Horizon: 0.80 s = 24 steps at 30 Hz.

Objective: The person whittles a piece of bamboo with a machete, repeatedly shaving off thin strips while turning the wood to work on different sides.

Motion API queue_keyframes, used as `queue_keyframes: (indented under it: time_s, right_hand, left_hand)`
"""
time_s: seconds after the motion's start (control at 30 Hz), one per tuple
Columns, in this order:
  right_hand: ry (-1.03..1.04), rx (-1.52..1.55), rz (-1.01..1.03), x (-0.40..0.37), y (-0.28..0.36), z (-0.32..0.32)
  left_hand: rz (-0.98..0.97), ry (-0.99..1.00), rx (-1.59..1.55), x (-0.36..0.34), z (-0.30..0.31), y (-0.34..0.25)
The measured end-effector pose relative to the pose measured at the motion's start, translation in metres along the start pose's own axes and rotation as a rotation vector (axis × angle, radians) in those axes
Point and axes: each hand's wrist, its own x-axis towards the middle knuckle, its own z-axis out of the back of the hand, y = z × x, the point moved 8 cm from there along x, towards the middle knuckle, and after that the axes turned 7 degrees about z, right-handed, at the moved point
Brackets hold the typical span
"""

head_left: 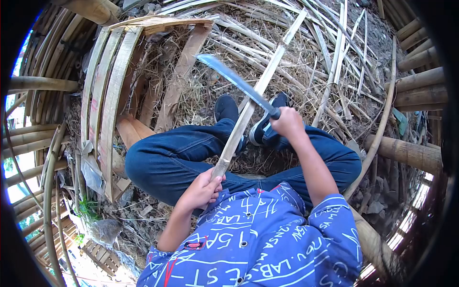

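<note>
A long split bamboo strip (237, 131) slants from my lap up and away to the right, passing between my shoes. Near its lower end, my left hand (205, 190) is wrapped round it. My right hand (288, 122) grips the dark handle of a machete (234, 81), whose long blade points up and left. The blade crosses over the strip in this view, just above my right shoe (270, 119). The blade's far end is blurred.
A wooden slatted crate (111, 91) lies on the left. Many thin bamboo strips (334, 52) and shavings cover the ground ahead. Thick bamboo poles (406, 154) stand along the right, and more bamboo poles (43, 84) form the left side.
</note>
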Motion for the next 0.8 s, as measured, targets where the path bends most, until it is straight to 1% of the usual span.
queue_keyframes:
  time_s: [0.07,0.13,0.2,0.23,0.27,0.33,0.37,0.43,0.5,0.57,0.63,0.73,0.8]
  right_hand:
    - [-0.023,0.003,0.030,0.010,-0.007,0.003]
    - [-0.026,0.003,0.048,0.008,0.000,0.008]
    - [-0.027,0.142,0.111,-0.007,0.014,0.011]
    - [0.006,0.223,0.110,-0.020,0.024,0.010]
    - [0.056,0.235,0.118,-0.034,0.036,0.011]
    - [0.129,0.258,0.162,-0.060,0.061,0.004]
    - [0.151,0.267,0.200,-0.070,0.070,-0.001]
    - [0.225,0.225,0.220,-0.086,0.079,-0.017]
    - [0.266,0.167,0.236,-0.094,0.088,-0.021]
    - [0.261,0.173,0.227,-0.095,0.085,-0.024]
    - [0.256,0.174,0.211,-0.095,0.077,-0.027]
    - [0.269,0.065,0.247,-0.087,0.072,-0.025]
    - [0.264,0.050,0.253,-0.084,0.070,-0.024]
  left_hand:
    - [-0.014,-0.008,0.002,-0.001,0.001,-0.002]
    - [0.001,-0.071,0.108,-0.001,0.004,-0.007]
    - [-0.014,-0.072,0.118,-0.001,0.003,-0.009]
    - [-0.026,-0.074,0.131,-0.002,0.003,-0.009]
    - [-0.022,-0.079,0.126,-0.001,0.005,-0.008]
    - [-0.035,0.021,0.023,0.001,0.003,-0.009]
    - [-0.032,0.026,0.027,0.002,0.003,-0.009]
    - [0.001,0.031,-0.036,0.004,0.003,-0.008]
    - [-0.013,0.005,-0.023,0.006,0.003,-0.005]
    - [-0.027,-0.024,-0.016,0.005,0.005,-0.005]
    - [0.003,-0.023,-0.037,0.004,0.005,-0.005]
    - [-0.034,-0.067,0.038,0.005,0.003,-0.006]
    - [-0.028,-0.073,0.045,0.006,0.003,-0.006]
